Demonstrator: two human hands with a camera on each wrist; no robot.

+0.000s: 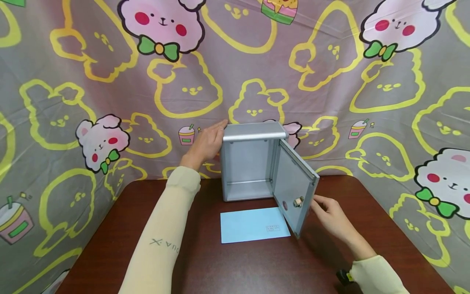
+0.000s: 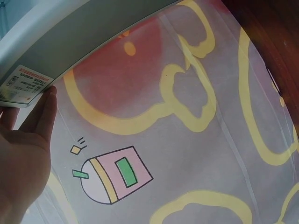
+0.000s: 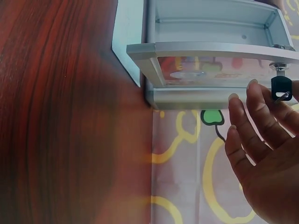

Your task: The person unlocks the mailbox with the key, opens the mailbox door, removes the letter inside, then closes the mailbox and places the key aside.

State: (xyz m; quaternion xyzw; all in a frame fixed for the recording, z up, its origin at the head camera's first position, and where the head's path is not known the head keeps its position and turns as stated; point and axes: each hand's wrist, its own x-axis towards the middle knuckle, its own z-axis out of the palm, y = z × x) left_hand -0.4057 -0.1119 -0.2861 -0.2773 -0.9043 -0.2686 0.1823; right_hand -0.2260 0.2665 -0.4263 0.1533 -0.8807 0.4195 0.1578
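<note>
A silver metal box (image 1: 253, 130) stands upright on the table, its hinged door (image 1: 295, 183) swung out to the right. My left hand (image 1: 207, 143) rests against the box's upper left corner with its fingers fairly straight; in the left wrist view the fingertips touch the edge beside a printed label (image 2: 25, 85). Over at the door's free edge, my right hand (image 1: 332, 214) pinches a black-headed key (image 3: 281, 87) that sits in the door's lock (image 3: 280, 67). The lock's inner cam (image 1: 298, 202) shows on the door's inside face.
A flat pale blue envelope (image 1: 249, 224) lies in front of the box, its right end close to the door's lower edge. The dark red wooden table (image 1: 235, 269) ends at a cartoon-print cloth (image 1: 253, 81) hanging behind and along both sides.
</note>
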